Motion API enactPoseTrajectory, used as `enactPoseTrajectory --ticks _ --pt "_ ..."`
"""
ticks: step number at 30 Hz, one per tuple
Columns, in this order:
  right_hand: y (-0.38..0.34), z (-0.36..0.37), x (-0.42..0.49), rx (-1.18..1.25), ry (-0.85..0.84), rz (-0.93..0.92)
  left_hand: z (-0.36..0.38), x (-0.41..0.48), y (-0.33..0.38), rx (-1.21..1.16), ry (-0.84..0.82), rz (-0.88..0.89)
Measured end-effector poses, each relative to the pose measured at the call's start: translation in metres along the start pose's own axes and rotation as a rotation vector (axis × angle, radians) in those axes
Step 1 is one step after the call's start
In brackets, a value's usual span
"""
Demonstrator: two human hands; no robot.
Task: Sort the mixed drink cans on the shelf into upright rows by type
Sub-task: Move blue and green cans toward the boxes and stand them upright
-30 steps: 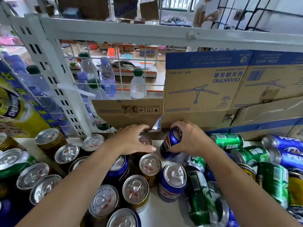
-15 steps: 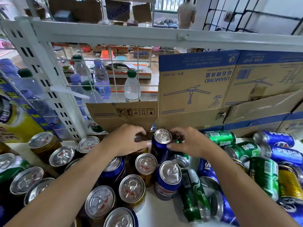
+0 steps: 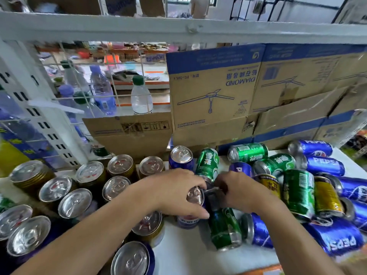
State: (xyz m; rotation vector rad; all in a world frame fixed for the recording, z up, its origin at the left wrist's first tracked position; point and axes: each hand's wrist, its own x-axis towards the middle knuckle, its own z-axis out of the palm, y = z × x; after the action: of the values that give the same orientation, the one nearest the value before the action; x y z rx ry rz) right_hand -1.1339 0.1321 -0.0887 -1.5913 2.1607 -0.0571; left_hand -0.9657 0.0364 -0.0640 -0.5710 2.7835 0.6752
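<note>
The blue can point(image 3: 181, 158) now stands upright at frame centre, released: one more sorted. Just below, the left hand point(image 3: 176, 192) fingers grip the top of a Pepsi can point(image 3: 187, 220); the right hand point(image 3: 241, 192) fingers are curled — holding what, I cannot tell.

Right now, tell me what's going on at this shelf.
A person is sorting drink cans with both bare hands. The left hand grips the top of an upright blue can at the edge of the upright cans standing in rows on the left. The right hand reaches in just beside it, above a green can lying on its side; what its fingers hold is hidden. To the right, loose cans, green, blue and yellow, lie jumbled on the white shelf, not yet sorted.
</note>
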Motion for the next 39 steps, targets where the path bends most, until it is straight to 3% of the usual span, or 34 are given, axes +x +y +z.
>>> enactPoseTrajectory --ticks 6,14,25,31,39 --pt "-0.006 0.022 -0.027 0.046 0.135 0.035 -0.006 -0.003 0.010 0.128 -0.047 0.008" --pt "-0.015 0.058 -0.047 -0.109 0.004 0.069 -0.012 0.001 0.025 0.266 -0.195 -0.057" --pt "-0.005 0.029 -0.068 0.202 0.415 0.104 -0.027 0.009 0.027 0.299 -0.329 -0.056" --pt "-0.002 0.027 -0.072 0.216 0.329 0.055 -0.031 0.052 0.021 0.294 -0.010 -0.008" --pt "0.005 0.040 -0.067 0.351 0.308 -0.017 -0.006 0.108 0.034 0.488 0.076 -0.158"
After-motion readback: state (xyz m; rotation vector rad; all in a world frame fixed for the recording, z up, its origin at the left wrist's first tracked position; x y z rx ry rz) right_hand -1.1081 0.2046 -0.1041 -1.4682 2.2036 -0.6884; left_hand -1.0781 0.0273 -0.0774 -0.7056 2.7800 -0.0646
